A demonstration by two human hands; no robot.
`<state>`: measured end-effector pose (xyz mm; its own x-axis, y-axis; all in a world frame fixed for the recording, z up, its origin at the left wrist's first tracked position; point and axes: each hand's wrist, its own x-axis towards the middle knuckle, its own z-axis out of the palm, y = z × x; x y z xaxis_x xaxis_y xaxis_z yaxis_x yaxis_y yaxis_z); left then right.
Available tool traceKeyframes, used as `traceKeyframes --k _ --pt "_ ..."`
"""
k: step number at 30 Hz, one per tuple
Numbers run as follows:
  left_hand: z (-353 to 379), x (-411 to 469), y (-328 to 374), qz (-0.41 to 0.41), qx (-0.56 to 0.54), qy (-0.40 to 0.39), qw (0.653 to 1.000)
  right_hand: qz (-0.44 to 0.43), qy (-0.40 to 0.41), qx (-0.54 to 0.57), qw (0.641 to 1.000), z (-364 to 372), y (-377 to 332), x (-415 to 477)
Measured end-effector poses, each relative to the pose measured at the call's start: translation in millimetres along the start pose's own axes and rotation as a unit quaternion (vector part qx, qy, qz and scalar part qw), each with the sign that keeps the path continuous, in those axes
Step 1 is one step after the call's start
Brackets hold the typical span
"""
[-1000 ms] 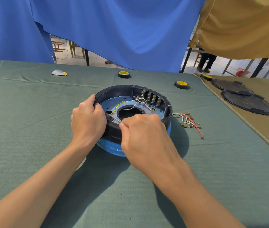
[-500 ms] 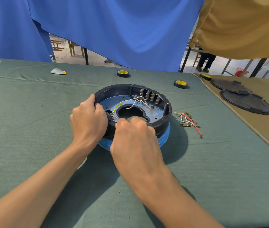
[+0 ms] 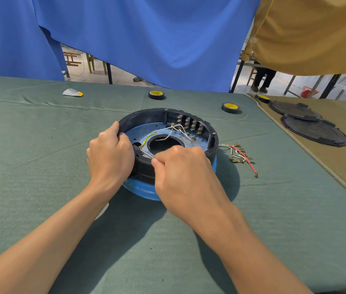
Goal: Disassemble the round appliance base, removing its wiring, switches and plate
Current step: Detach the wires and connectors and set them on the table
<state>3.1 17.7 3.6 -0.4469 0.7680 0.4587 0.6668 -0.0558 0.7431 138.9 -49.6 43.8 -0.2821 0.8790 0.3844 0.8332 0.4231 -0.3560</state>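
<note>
Head view: left hand (image 3: pixel 109 158) grips base rim (image 3: pixel 146 115); right hand (image 3: pixel 180 170) pinches white wire (image 3: pixel 146 154).

Bright, even daylight. The floor (image 3: pixel 123 75) seen under the blue curtain (image 3: pixel 146 39) is nearly washed out. Soft-edged shadows on the green table cloth (image 3: pixel 30 145) fall near and right of the round appliance base (image 3: pixel 146 115) and beneath the left forearm (image 3: pixel 40 240) and right forearm (image 3: pixel 252 240), so the light comes from far and above. The base's blue lower rim (image 3: pixel 138 190) carries a faint sheen (no hard glare). Focus is sharp throughout. Wide-angle distortion bows the table's far edge and stretches the forearms toward the near corners.
</note>
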Motion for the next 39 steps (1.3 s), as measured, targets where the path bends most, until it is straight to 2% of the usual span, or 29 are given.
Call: traceKeyframes --k 12,19,25,31,35,37,39 --pt "1 -1 1 -0.012 -0.002 -0.001 1.000 -0.012 0.023 -0.036 0.999 7 -17 -6" --pt "1 -1 2 -0.015 -0.002 -0.003 1.000 0.006 0.004 0.012 1.000 -1 0 -2" --pt "1 -3 1 -0.011 -0.018 0.006 1.000 0.003 0.010 0.006 1.000 1 -1 -3" --pt "-1 -4 5 -0.006 -0.009 0.003 1.000 -0.021 0.041 -0.022 0.999 6 -14 -8" --pt "1 -3 4 -0.014 0.006 -0.001 1.000 0.016 0.038 -0.046 0.998 10 -26 -11" --pt "0 -3 5 -0.018 0.006 -0.003 1.000 0.022 0.067 -0.052 0.996 7 -32 -10" --pt "0 -3 5 -0.017 0.004 -0.004 1.000 0.001 0.049 -0.027 0.998 7 -35 -12"
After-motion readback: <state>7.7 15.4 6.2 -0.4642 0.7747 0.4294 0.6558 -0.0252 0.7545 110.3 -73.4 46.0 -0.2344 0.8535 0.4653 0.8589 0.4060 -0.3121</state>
